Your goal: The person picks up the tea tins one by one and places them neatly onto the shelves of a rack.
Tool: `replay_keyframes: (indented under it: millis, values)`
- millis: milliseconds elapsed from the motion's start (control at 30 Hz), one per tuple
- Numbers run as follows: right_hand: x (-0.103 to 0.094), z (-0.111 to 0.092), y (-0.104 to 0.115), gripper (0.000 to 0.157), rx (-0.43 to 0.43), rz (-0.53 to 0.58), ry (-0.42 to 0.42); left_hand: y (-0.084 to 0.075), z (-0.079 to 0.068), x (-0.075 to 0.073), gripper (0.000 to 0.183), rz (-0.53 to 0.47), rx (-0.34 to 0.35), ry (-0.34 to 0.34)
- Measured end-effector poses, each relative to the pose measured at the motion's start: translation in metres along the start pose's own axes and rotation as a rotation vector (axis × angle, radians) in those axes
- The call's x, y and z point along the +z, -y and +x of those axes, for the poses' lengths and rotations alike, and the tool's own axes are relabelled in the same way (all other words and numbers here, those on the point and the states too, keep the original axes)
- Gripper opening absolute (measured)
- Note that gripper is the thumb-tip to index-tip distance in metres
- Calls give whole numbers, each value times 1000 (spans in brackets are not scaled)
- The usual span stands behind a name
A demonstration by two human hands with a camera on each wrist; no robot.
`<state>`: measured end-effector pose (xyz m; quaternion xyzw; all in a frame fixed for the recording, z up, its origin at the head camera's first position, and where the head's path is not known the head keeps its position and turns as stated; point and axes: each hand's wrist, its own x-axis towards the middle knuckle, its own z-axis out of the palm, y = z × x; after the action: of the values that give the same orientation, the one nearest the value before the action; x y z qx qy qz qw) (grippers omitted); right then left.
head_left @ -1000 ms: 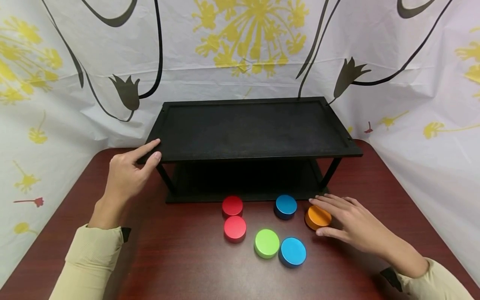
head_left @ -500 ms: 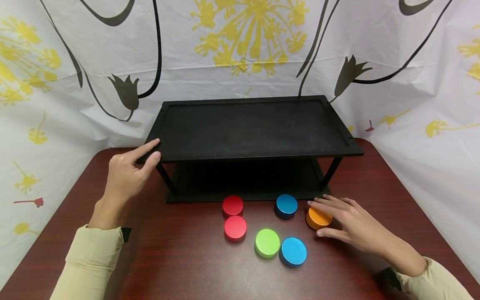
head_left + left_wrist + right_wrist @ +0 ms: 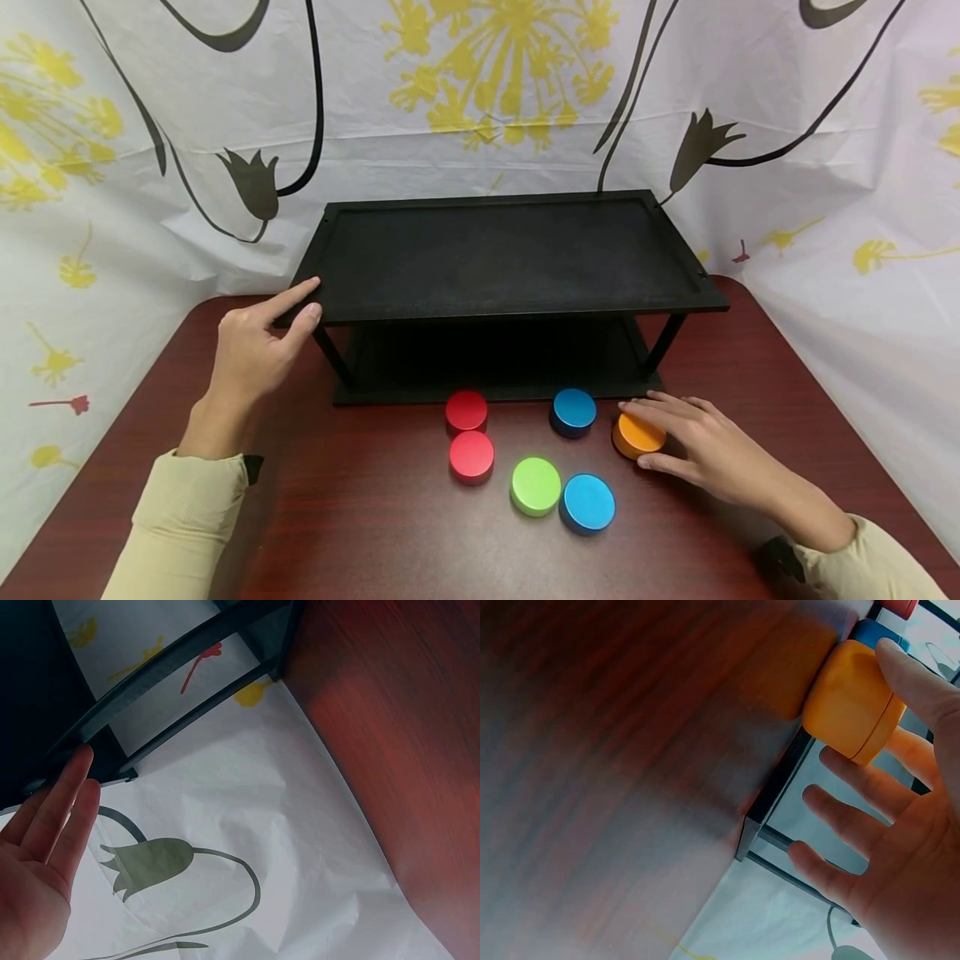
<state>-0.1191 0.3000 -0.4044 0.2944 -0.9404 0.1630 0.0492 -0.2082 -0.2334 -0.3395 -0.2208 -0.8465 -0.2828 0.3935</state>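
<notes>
Almost nothing shifts: my right hand [image 3: 705, 450] spreads around the squat, smooth orange cylinder [image 3: 637, 435], pinching or not I cannot tell, so it stays on the red-brown wood-grain table [image 3: 390, 517]; my left hand [image 3: 251, 350] rests straight fingers on the black rectangular shelf [image 3: 487, 258]

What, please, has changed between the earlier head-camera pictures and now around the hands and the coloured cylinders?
Nothing visibly, beyond a slight drift of the whole view. The left hand stays at the black rectangular rack's corner, the right hand at the smooth orange squat cylinder; the red cylinders, blue cylinders and green cylinder keep their places.
</notes>
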Motion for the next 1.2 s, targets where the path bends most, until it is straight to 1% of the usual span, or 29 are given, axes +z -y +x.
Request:
replay_keyframes:
  millis: [633,900,1200]
  values:
    - [-1,3,-1,53,36,35,-32,-1,-1,-3,35,17,3,23]
    - [-1,5,1,52,18,45,-81,-1,-1,-3,35,22,-3,31]
    - [-6,6,7,50,-7,33,-169,-1,-1,-3,34,20,-16,30]
